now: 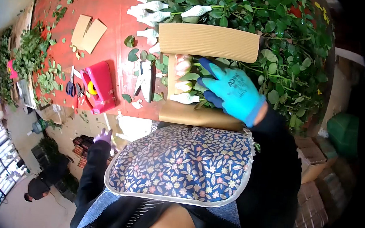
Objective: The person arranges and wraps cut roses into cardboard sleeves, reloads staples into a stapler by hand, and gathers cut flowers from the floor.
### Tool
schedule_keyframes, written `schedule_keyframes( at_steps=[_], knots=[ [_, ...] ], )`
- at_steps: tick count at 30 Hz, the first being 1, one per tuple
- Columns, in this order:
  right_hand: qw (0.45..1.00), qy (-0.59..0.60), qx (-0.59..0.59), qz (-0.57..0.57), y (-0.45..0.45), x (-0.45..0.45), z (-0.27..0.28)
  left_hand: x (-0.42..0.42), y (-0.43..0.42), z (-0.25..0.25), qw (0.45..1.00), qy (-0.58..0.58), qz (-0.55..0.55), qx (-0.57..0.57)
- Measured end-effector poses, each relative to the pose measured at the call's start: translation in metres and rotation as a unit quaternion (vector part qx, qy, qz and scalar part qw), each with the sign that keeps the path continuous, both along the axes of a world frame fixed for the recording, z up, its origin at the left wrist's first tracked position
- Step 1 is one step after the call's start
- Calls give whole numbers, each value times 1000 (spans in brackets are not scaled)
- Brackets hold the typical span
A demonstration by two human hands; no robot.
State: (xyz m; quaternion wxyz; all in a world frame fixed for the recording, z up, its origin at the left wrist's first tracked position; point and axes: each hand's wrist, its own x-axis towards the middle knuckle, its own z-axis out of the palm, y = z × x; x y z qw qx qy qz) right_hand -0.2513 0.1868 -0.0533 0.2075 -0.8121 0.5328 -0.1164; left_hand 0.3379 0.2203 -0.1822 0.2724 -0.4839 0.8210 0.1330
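My right hand (235,92), in a blue glove with dark fingertips, lies over the stems and leaves just behind some pale pink roses (183,65). Its fingers are spread, and no grip on a stem shows. The roses lie on brown corrugated cardboard, with one strip (209,42) above them and a folded edge (200,116) along the table front. A white net sleeve (185,98) covers one bloom. Down at the left, beside my body, my left hand (103,136) wears a lavender glove. Its fingers look apart and hold nothing visible, near a whitish object (130,129).
On the red table (125,20) lie a pale two-armed hand tool (144,81), a pink tape dispenser (99,87), scissors (70,84) and cardboard pieces (89,34). Net-covered roses (153,5) and dense foliage (279,62) fill the far right. Other people (48,180) are at left.
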Motion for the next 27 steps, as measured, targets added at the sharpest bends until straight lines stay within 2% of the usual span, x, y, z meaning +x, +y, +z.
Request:
schedule_keyframes(
  at_steps=[1, 2, 3, 4, 5, 6, 7, 8, 10, 11, 13, 14, 16, 17, 18, 20, 22, 23, 24, 26, 27],
  knots=[
    [1000, 21, 15, -1, 0, 0, 24, -11, 1, -5, 999, -1, -23, -39],
    [999, 41, 30, 4, 2, 4, 42, -59, -29, 1, 997, 64, 36, 12],
    [1000, 20, -2, -1, 4, 9, 49, -115, -60, 11, 996, 51, 30, 61],
    [999, 28, 0, 21, 0, 13, 48, -176, -90, 46, 960, 259, 33, 98],
    [995, 30, 89, 41, -2, 18, 43, -223, -103, 64, 903, 421, 34, 74],
    [982, 36, 174, 58, -2, 21, 33, -258, -116, 75, 884, 455, -25, 109],
    [984, 65, 138, 89, 1, 22, -2, -282, -121, 74, 849, 497, -15, 178],
    [986, 52, 125, 97, 0, 22, -18, -297, -122, 66, 840, 493, -25, 228],
    [988, 50, 99, 111, -2, 23, -34, -312, -123, 60, 871, 408, -62, 266],
    [986, 56, 98, 125, -4, 23, -38, -316, -124, 59, 870, 416, -51, 259],
    [985, 65, 116, 108, -4, 27, -40, -320, -124, 60, 904, 323, -104, 261],
    [984, 68, 117, 114, -5, 29, -40, -319, -125, 56, 903, 327, -99, 260],
    [970, 74, 215, 88, -9, 33, -40, -313, -125, 45, 883, 398, -167, 184],
    [971, 80, 204, 96, -7, 32, -45, -306, -124, 42, 862, 455, -180, 135],
    [970, 83, 206, 100, -7, 33, -45, -298, -128, 48, 856, 473, -161, 134],
    [971, 69, 207, 94, -6, 33, -47, -275, -132, 43, 879, 455, -133, 56],
    [979, 56, 173, 96, -3, 32, -49, -238, -139, 63, 923, 376, -74, 32],
    [980, 49, 168, 94, -4, 32, -48, -226, -140, 84, 958, 258, -40, 115],
    [981, 43, 163, 94, -4, 33, -46, -215, -135, 99, 971, 135, -4, 195],
    [980, 52, 163, 101, -2, 35, -46, -178, -113, 87, 949, -69, -75, 297],
    [980, 59, 146, 121, -1, 35, -49, -166, -100, 81, 940, -139, -72, 303]
  ],
)
